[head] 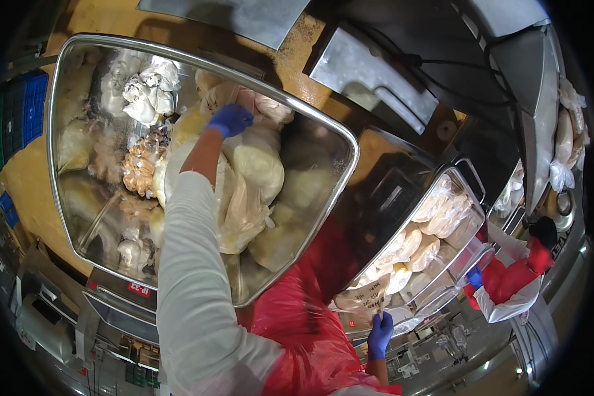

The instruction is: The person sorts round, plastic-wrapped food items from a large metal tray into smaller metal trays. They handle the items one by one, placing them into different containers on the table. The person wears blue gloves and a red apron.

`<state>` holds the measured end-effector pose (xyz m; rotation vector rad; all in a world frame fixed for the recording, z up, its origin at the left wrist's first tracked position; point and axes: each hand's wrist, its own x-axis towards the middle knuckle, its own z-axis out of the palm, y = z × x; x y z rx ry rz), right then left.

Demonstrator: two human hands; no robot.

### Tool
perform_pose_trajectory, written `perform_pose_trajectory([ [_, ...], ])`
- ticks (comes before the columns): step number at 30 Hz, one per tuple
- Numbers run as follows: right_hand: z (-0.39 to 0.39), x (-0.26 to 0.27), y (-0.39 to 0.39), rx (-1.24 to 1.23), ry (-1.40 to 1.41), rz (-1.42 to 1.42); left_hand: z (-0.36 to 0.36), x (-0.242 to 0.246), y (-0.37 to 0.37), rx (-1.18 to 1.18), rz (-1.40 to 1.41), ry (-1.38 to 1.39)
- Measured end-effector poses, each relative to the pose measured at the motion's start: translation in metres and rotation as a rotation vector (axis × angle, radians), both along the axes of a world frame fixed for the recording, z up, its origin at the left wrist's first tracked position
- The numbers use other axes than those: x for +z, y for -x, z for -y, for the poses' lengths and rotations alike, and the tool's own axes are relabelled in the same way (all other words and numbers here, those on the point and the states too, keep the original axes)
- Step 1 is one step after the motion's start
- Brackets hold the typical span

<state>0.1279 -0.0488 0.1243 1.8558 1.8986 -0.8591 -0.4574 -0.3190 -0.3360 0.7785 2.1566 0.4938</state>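
Observation:
My left hand, in a blue glove, reaches into a deep stainless steel bin. Its fingers are curled against the filled plastic bags there; whether they grip one is hidden. These bags hold pale yellow and beige contents. Beside them in the same bin lie knotted white bags and a cluster of small orange-brown bags. Low on the right, my right hand, also gloved, pinches the gathered end of a clear plastic bag. Handwriting in dark marker shows on that bag.
Right of me stands a second metal bin with several filled bags. Beyond it is a co-worker in a red apron. Blue crates stand far left. A dark cable hangs by steel equipment at the back.

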Motion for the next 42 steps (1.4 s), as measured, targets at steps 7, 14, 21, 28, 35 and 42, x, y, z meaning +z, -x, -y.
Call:
perform_pose_trajectory([
  [7,0.002,0.002,-0.001,0.07,-0.022,0.019,0.032,0.042,0.027,0.001,-0.019,-0.105],
  [14,0.001,0.002,0.024,0.051,-0.003,0.031,0.077,0.066,0.009,0.206,0.132,-0.122],
  [21,-0.003,0.002,0.019,0.051,-0.003,0.019,0.061,0.095,0.013,0.327,0.004,-0.115],
  [28,0.0,0.005,0.021,0.036,0.006,0.062,0.092,0.13,0.011,0.798,0.074,-0.264],
  [35,-0.005,-0.005,0.001,0.029,-0.026,0.035,0.117,0.198,0.026,0.751,-0.031,-0.311],
  [42,-0.008,-0.002,0.014,0.008,0.037,0.056,0.09,0.211,0.038,0.561,-0.156,-0.146],
])
